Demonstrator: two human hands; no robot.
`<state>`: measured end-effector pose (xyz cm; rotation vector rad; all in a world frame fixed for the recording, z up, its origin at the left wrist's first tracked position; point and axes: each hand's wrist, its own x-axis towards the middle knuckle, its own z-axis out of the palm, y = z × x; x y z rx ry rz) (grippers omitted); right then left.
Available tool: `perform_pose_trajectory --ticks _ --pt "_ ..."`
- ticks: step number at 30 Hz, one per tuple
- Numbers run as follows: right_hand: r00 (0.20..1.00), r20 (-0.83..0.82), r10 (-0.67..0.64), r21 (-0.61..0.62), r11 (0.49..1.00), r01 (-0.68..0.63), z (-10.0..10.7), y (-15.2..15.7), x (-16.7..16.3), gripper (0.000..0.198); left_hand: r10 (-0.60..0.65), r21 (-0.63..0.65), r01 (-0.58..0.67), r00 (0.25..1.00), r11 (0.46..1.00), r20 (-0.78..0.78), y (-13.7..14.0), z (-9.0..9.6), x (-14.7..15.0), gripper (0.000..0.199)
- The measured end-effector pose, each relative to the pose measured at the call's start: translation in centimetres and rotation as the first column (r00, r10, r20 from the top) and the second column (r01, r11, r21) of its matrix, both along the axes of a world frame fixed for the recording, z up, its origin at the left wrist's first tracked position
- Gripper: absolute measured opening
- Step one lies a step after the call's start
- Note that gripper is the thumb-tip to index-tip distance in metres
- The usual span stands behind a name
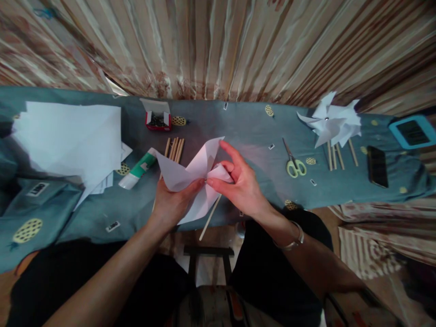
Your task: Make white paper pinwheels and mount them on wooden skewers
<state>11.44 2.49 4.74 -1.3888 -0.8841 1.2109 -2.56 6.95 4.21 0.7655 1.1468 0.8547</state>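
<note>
A white paper pinwheel (190, 177) is held up over the table's near edge, its blades folded in toward the centre. My left hand (173, 200) grips it from the left, with the thumb pressed at the middle. From the right, my right hand (240, 184) pinches the centre with its thumb, while the index finger points up along a blade tip. A small pin head (205, 180) shows between both thumbs. Below the paper a thin wooden stick (210, 218) slants down toward the lap; its upper end is hidden behind the pinwheel.
White paper sheets (75, 136) lie at left beside a green-and-white glue stick (141, 168). Behind are a red box of pins (158, 120) and several wooden sticks (176, 149). At right are scissors (293, 161), finished pinwheels (335, 120), a dark phone (377, 166) and a blue-framed device (413, 131).
</note>
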Motion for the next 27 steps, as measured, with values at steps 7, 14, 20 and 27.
perform_pose_trajectory --ticks 7,14,20,27 --pt "0.991 0.135 -0.023 0.038 0.999 0.018 -0.63 -0.52 -0.1 0.084 0.007 -0.006 -0.006 0.999 1.0 0.04 -0.02 -0.21 0.08 0.027" --pt "0.979 0.204 -0.03 0.07 0.997 0.016 -0.53 -0.75 -0.26 0.08 0.016 -0.02 -0.015 0.999 1.0 0.044 0.02 -0.33 -0.04 0.026" --pt "0.981 0.192 -0.032 0.07 0.997 0.019 -0.45 -0.75 -0.29 0.08 0.007 -0.01 -0.007 1.0 1.0 0.025 0.12 -0.35 -0.06 0.025" --pt "0.991 0.133 -0.032 0.044 0.999 0.027 -0.06 -0.52 -0.43 0.081 0.004 -0.028 -0.004 1.0 1.0 0.018 0.25 -0.28 -0.1 0.025"
